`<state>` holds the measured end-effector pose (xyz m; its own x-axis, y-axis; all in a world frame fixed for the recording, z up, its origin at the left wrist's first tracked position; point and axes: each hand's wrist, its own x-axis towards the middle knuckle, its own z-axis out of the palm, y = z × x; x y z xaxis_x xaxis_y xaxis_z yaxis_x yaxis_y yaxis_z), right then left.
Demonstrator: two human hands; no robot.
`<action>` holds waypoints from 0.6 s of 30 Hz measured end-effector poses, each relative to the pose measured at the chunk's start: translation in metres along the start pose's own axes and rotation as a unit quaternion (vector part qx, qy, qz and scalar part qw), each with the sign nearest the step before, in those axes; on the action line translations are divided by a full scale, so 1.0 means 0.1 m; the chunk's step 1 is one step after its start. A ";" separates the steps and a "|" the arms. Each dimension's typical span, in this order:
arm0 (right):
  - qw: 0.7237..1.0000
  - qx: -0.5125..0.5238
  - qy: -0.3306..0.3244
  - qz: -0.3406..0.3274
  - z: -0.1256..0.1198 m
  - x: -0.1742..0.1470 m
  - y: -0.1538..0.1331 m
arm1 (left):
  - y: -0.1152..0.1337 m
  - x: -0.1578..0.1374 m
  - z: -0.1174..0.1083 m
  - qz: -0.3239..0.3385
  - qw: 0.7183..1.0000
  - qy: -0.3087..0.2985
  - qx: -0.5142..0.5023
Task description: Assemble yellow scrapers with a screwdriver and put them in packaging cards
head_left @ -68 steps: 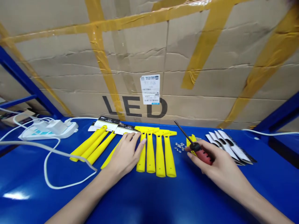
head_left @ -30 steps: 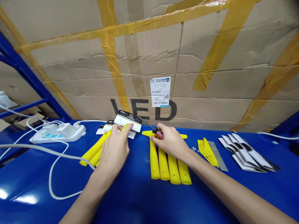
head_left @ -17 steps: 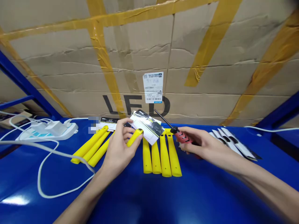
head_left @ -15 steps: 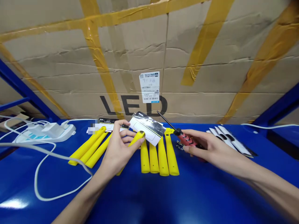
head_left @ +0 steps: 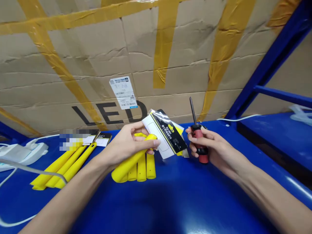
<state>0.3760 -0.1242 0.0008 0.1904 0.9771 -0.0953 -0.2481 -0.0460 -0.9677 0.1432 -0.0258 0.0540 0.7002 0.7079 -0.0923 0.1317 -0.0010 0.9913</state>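
My left hand (head_left: 130, 141) is closed on a yellow handle (head_left: 130, 164), tilted with its wide end toward me. A black-and-white printed card (head_left: 163, 135) in clear plastic sticks out past the fingertips, at the handle's narrow end. Below that hand, several more yellow handles (head_left: 141, 170) lie side by side on the blue table, partly covered. My right hand (head_left: 216, 144) is wrapped round the red-and-black grip of a screwdriver (head_left: 203, 158), whose dark shaft points up and slightly left. The screwdriver and the card are apart.
More yellow handles (head_left: 70, 167) with cards lie at the left of the blue table (head_left: 156, 208). A white power strip (head_left: 29, 152) and its cables sit beyond them. A taped cardboard box (head_left: 97, 58) stands behind; a blue metal frame (head_left: 265, 68) rises at the right.
The view has swung to the right. My left hand has tilted the handle and card, showing more of both. The screwdriver has turned from leaning left to nearly upright.
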 end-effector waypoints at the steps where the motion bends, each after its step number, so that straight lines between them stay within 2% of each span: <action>1: 1.000 -0.018 0.014 -0.013 -0.03 -0.01 -0.01 | 0.04 0.03 0.04 -0.010 1.000 -0.025 0.012; 4: 0.995 -0.089 0.018 -0.038 -0.13 -0.02 -0.03 | 0.11 0.10 0.14 -0.043 0.994 -0.087 0.049; 8: 0.991 -0.125 -0.046 -0.034 -0.19 -0.01 -0.03 | 0.11 0.16 0.18 -0.075 0.983 -0.148 0.080; 12: 0.990 -0.122 -0.058 -0.036 -0.17 -0.01 -0.01 | 0.07 0.19 0.16 -0.076 0.976 -0.154 0.136; 18: 0.992 -0.118 -0.040 -0.033 -0.09 -0.03 0.00 | 0.03 0.15 0.16 -0.035 0.980 -0.159 0.114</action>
<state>0.3841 -0.1294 -0.0012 0.1199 0.9926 -0.0203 -0.0057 -0.0197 -0.9998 0.1648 -0.0264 0.0544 0.8621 0.4567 -0.2196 0.3147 -0.1431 0.9383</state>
